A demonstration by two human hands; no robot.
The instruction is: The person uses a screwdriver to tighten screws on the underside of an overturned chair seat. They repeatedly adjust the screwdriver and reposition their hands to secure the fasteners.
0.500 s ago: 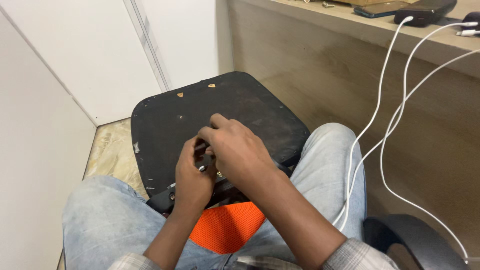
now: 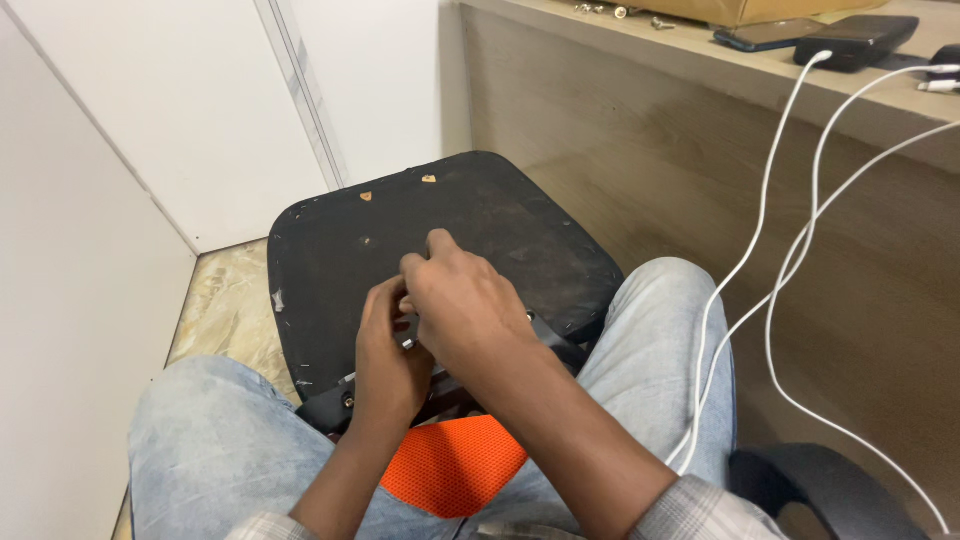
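Head view looks down at a black seat pad (image 2: 480,210) that lies upside down across the person's knees, its flat underside facing up. Both hands meet on the near edge of that pad, right at a black metal bracket (image 2: 555,345) that is fixed there. The right hand (image 2: 470,305) sits on top, its fingers curled down and pressed together over a small silver part (image 2: 408,343) — maybe a bolt or a little tool, too small to tell for sure. The left hand (image 2: 385,360) is under it and a bit nearer the body, with its fingers bent up to meet the right one at that same spot, so both look like they pinch or steady the same small part. The part lies just under the right hand's fingertips, not off to a side, so neither hand has far to go; the right hand covers most of it. The pad's long way runs away from the person, towards the wooden wall of the worktop (image 2: 700,130). A piece of orange mesh (image 2: 450,465) shows between the legs, below the wrists. White cables (image 2: 770,230) hang down from the worktop on the right side, well apart from the hands. Up on the worktop lie dark gadgets (image 2: 850,40) — also far from the hands.
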